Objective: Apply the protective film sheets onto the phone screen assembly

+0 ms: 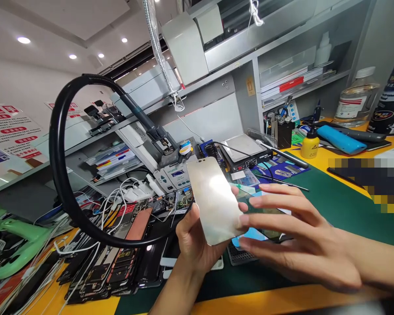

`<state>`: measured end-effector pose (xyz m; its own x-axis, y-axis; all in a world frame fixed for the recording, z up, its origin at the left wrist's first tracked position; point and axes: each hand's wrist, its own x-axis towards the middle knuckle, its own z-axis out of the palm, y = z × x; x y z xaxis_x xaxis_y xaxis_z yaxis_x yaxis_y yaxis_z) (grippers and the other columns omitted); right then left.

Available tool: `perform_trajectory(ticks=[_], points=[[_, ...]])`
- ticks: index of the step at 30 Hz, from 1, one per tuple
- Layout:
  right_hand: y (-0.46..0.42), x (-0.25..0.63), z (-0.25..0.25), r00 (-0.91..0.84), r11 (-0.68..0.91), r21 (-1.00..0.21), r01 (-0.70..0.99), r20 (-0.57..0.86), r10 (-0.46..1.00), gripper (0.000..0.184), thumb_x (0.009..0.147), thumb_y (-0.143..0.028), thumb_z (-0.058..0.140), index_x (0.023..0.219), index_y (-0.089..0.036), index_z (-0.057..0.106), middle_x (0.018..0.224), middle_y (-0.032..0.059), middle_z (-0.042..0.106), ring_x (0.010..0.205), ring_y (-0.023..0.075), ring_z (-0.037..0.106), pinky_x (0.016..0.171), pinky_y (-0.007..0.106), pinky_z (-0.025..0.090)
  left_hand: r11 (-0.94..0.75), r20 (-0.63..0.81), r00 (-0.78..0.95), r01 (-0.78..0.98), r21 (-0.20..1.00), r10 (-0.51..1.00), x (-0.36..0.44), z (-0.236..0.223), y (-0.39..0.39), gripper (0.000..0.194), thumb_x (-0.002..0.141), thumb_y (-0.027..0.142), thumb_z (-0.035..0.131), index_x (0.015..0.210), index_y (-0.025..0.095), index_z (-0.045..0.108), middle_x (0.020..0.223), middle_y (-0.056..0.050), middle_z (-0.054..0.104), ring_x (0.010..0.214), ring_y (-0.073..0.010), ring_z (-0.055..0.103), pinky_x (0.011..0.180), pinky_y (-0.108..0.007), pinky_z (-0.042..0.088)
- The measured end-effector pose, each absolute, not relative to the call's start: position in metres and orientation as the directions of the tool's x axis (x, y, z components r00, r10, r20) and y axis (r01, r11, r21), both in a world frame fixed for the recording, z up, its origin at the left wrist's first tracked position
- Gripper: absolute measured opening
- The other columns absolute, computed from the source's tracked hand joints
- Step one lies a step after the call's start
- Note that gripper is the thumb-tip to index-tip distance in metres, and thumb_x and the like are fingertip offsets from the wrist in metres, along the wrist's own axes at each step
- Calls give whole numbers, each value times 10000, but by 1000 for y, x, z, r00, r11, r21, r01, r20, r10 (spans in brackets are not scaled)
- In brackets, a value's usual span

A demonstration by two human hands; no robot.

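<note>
My left hand point(195, 245) is closed around a phone screen point(213, 201), a slim silver panel with small cutouts at its top edge. The panel is held up and tilted, its shiny face toward me with a bright reflection on it. My right hand point(292, 232) comes in from the right with its fingers stretched out and apart. Some of its fingertips touch the panel's lower right edge. Behind that hand, partly hidden, are a dark glass panel point(272, 225) and a light blue piece point(254, 234) on the green mat point(331, 205).
Stacked phone parts point(118, 271) and loose white cables point(123, 192) crowd the left. A black flexible hose point(57, 153) loops over them. Farther back stand a heating plate point(244, 148), a yellow bottle point(309, 144) and a blue tool point(341, 139).
</note>
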<state>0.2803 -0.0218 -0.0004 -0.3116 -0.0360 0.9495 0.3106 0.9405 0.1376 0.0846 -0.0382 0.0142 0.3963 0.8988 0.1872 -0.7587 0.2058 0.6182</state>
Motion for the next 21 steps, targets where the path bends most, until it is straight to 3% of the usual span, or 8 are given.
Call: perform_trajectory(ticks=[2,3,5,8,12,17,21], points=[[-31,282,2,-258,947,53,317,966,32,199,976,-177,664,837,-250,785,967,-29,798,1055,160,672,1141,400,473,201,181,390,-755,624,903,84,17,-39,446,890,418,653,1241,148,704,1238,-126,715,1049,-278,693,898,-375,579],[-35,283,4,-322,942,-5,336,939,120,184,977,-188,673,850,-259,784,937,-53,803,1012,138,685,1144,355,468,200,175,387,-751,629,905,84,18,-40,458,885,416,659,1247,139,700,1240,-125,710,1043,-275,693,892,-373,585],[-40,285,8,-366,950,31,312,926,89,131,971,-261,699,875,-272,788,824,-80,790,848,109,696,1069,269,491,202,175,393,-747,634,903,84,19,-40,476,878,413,667,1268,139,690,1251,-118,701,1046,-274,691,914,-396,585],[-39,287,13,-338,940,3,340,934,119,166,972,-254,693,834,-225,780,716,-53,743,689,129,668,908,319,530,202,208,417,-747,634,885,83,19,-40,510,883,417,657,1297,119,671,1268,-128,696,1076,-276,684,943,-418,577],[-34,288,9,-371,948,-19,319,917,143,236,1032,-210,577,910,-185,778,740,-13,732,658,157,637,814,386,510,203,220,452,-715,669,864,83,17,-41,602,879,460,643,1318,47,648,1158,-157,737,1030,-278,703,947,-388,565],[-31,286,-4,-325,939,-39,342,933,158,34,914,-208,751,907,-176,761,706,-15,671,664,165,567,760,383,483,256,169,485,-690,677,858,82,17,-43,642,845,474,681,1320,43,646,1134,-169,751,1011,-290,722,964,-384,547],[-25,281,-12,-295,896,-20,444,941,168,285,854,-312,802,1088,-157,752,781,27,646,718,210,566,731,409,479,281,131,478,-694,663,869,84,17,-46,639,840,463,687,1321,44,646,1149,-179,748,1042,-263,708,963,-336,537]])
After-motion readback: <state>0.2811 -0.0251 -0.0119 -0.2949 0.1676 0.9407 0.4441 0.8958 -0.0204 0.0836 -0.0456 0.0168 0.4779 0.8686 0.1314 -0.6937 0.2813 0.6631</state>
